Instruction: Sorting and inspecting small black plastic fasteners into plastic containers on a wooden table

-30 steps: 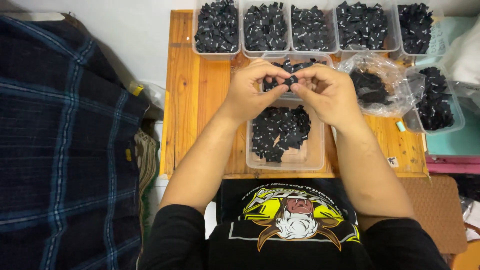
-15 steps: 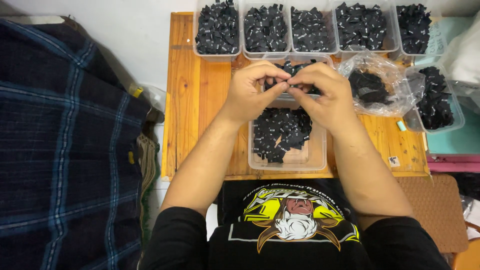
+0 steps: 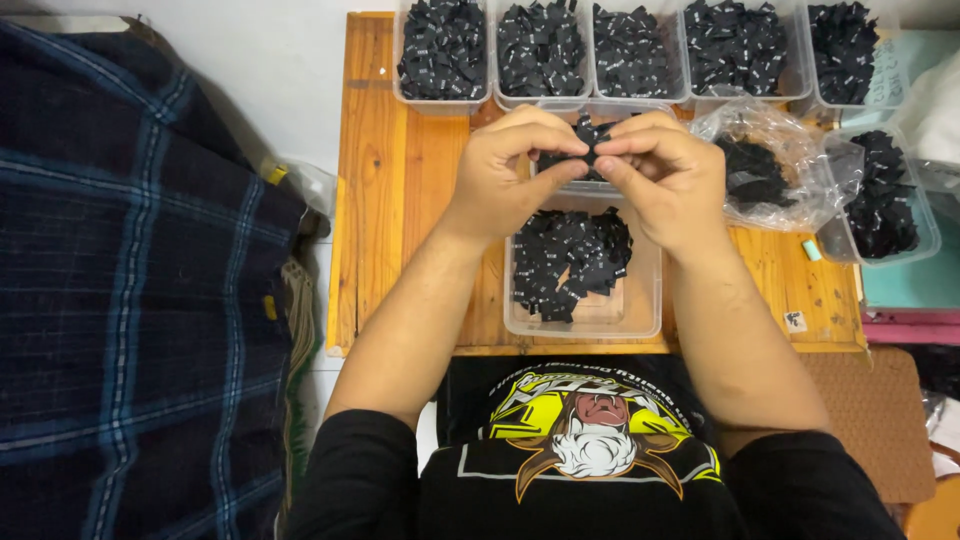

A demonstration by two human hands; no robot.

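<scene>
Just under the fingers sits a clear box (image 3: 583,312) of little black tags. The left hand (image 3: 505,170) and right hand (image 3: 668,175) meet above it, fingertips pinched together on one small black tag (image 3: 590,140). Past the fingers stands a row of tubs (image 3: 640,95) full of tags
</scene>
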